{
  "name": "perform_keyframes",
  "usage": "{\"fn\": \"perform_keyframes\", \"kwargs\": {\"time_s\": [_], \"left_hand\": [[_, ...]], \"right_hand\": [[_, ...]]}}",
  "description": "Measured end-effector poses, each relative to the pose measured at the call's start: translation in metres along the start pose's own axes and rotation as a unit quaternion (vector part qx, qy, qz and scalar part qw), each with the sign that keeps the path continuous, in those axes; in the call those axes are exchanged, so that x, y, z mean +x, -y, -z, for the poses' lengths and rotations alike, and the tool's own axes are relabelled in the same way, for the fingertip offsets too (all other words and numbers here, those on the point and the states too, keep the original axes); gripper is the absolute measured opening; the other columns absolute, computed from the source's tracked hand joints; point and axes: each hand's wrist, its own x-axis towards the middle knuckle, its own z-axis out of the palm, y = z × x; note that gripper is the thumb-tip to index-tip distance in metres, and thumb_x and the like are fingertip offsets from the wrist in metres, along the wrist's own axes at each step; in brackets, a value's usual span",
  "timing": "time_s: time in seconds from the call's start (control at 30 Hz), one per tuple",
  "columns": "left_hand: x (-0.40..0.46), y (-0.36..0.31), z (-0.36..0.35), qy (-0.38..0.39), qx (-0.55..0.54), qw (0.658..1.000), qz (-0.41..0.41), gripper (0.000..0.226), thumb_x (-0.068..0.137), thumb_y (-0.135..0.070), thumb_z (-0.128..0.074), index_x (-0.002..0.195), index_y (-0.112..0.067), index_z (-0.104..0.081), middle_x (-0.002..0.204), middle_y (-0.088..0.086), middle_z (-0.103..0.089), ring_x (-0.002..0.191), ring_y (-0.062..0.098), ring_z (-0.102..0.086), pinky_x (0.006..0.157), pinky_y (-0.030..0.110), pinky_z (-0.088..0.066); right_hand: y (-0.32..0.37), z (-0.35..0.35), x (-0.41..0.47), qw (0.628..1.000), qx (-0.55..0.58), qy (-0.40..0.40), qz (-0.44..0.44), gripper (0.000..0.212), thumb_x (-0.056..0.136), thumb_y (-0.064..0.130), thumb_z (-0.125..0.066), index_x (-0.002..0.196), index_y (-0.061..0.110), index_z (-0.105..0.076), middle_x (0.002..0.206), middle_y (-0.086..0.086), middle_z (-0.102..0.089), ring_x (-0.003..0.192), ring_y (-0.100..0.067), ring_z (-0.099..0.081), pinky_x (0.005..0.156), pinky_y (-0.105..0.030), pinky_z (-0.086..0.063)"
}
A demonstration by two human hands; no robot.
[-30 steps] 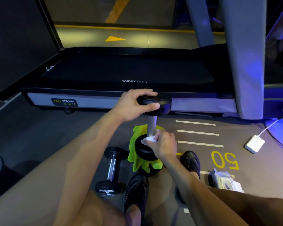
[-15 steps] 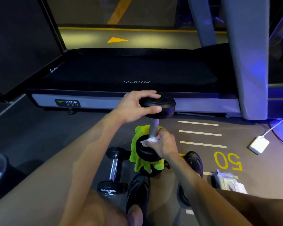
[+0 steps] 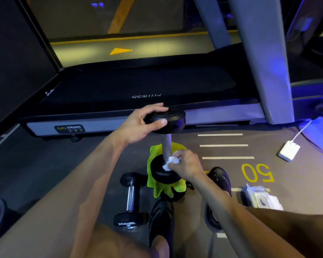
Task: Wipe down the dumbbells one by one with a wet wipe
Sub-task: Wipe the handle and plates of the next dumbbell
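Two hands work one upright black-headed, steel-handled dumbbell (image 3: 166, 144): left hand (image 3: 138, 125) grips the top head; right hand (image 3: 185, 164), pinching crumpled white wipe (image 3: 171, 162), has seemingly slid down to the lower head.

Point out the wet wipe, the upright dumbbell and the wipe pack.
Wet wipe (image 3: 169, 162), head view, crumpled middle.
Upright dumbbell (image 3: 166, 144), head view, bare handle.
Wipe pack (image 3: 263, 199), head view, top face.

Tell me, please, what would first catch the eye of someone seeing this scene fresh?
The upright dumbbell at centre, standing on a bright green cloth: the left hand grips its top head while the right hand presses a white wet wipe at the handle's base. A second dumbbell lies on the floor to the left.
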Motion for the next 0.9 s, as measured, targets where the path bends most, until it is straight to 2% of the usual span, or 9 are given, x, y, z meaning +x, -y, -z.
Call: {"fn": "perform_keyframes", "kwargs": {"time_s": [0.13,0.23,0.33,0.4,0.5,0.6,0.7,0.83,0.9], "left_hand": [[-0.001,0.001,-0.001,-0.007,0.007,1.000,-0.010,0.038,0.094,-0.015,-0.073,0.131,-0.021,-0.066,0.153,-0.001,-0.051,0.122,-0.025,-0.048,0.100,0.001,-0.036],[-0.002,0.001,-0.005,-0.006,0.007,1.000,-0.009,0.037,0.093,-0.017,-0.074,0.129,-0.024,-0.067,0.153,-0.003,-0.051,0.125,-0.022,-0.048,0.104,0.006,-0.037],[-0.002,0.000,-0.005,-0.017,0.013,1.000,-0.007,0.039,0.094,-0.016,-0.073,0.133,-0.019,-0.067,0.153,-0.004,-0.051,0.122,-0.026,-0.047,0.098,-0.001,-0.033],[-0.002,0.001,-0.002,-0.020,0.012,1.000,-0.005,0.040,0.095,-0.016,-0.072,0.134,-0.017,-0.066,0.153,-0.005,-0.051,0.119,-0.029,-0.046,0.094,-0.004,-0.032],[-0.003,0.002,0.001,-0.014,0.002,1.000,0.002,0.040,0.096,-0.014,-0.071,0.135,-0.016,-0.065,0.152,-0.006,-0.050,0.117,-0.031,-0.046,0.091,-0.006,-0.032],[-0.002,0.000,0.000,-0.011,-0.002,1.000,0.002,0.038,0.096,-0.013,-0.071,0.133,-0.017,-0.065,0.153,-0.004,-0.050,0.118,-0.030,-0.047,0.093,-0.005,-0.032],[-0.001,-0.001,-0.001,-0.011,0.002,1.000,0.003,0.037,0.095,-0.012,-0.071,0.132,-0.018,-0.065,0.153,-0.003,-0.050,0.117,-0.031,-0.046,0.092,-0.006,-0.030],[-0.004,-0.003,0.001,-0.011,0.003,1.000,0.004,0.037,0.096,-0.014,-0.071,0.131,-0.021,-0.065,0.153,-0.005,-0.050,0.115,-0.033,-0.045,0.090,-0.008,-0.030],[-0.005,-0.005,0.001,-0.006,-0.001,1.000,0.009,0.037,0.096,-0.013,-0.070,0.132,-0.020,-0.065,0.153,-0.006,-0.049,0.114,-0.033,-0.046,0.089,-0.008,-0.031]], "right_hand": [[0.019,0.007,0.000,0.995,0.031,0.043,-0.083,0.013,0.074,0.014,-0.078,0.081,0.009,-0.069,0.081,-0.012,-0.077,0.074,-0.025,-0.075,0.073,-0.035,-0.062],[0.025,-0.002,-0.001,0.990,0.099,0.015,-0.104,0.022,0.078,0.011,-0.075,0.076,0.017,-0.053,0.061,0.000,-0.066,0.062,-0.016,-0.074,0.064,-0.028,-0.055],[0.028,-0.012,0.002,0.970,0.220,-0.041,-0.094,0.028,0.076,0.010,-0.082,0.089,0.015,-0.058,0.067,0.004,-0.066,0.059,-0.015,-0.073,0.063,-0.027,-0.054],[0.029,-0.011,0.008,0.959,0.267,-0.096,-0.029,0.026,0.078,0.013,-0.082,0.093,0.020,-0.062,0.078,0.000,-0.072,0.064,-0.014,-0.072,0.066,-0.027,-0.056],[0.021,-0.010,0.012,0.961,0.246,-0.115,0.047,0.021,0.080,0.020,-0.079,0.098,0.022,-0.068,0.090,0.002,-0.076,0.077,-0.011,-0.072,0.072,-0.027,-0.056],[-0.001,-0.014,0.009,0.981,0.192,-0.036,0.017,0.021,0.079,0.014,-0.084,0.095,0.007,-0.072,0.076,0.000,-0.073,0.062,0.001,-0.062,0.069,-0.028,-0.051],[0.001,-0.007,0.017,0.990,0.141,-0.027,0.006,0.017,0.080,0.013,-0.084,0.087,0.003,-0.072,0.073,-0.013,-0.072,0.066,-0.007,-0.056,0.071,-0.035,-0.050],[0.029,0.001,0.024,0.939,0.336,-0.069,0.028,0.003,0.090,0.011,-0.075,0.088,0.012,-0.074,0.083,-0.007,-0.077,0.070,-0.010,-0.067,0.072,-0.031,-0.055],[0.027,-0.005,0.022,0.925,0.368,-0.090,0.009,0.012,0.095,0.016,-0.069,0.084,0.014,-0.073,0.076,-0.001,-0.073,0.064,-0.008,-0.063,0.069,-0.029,-0.056]]}}
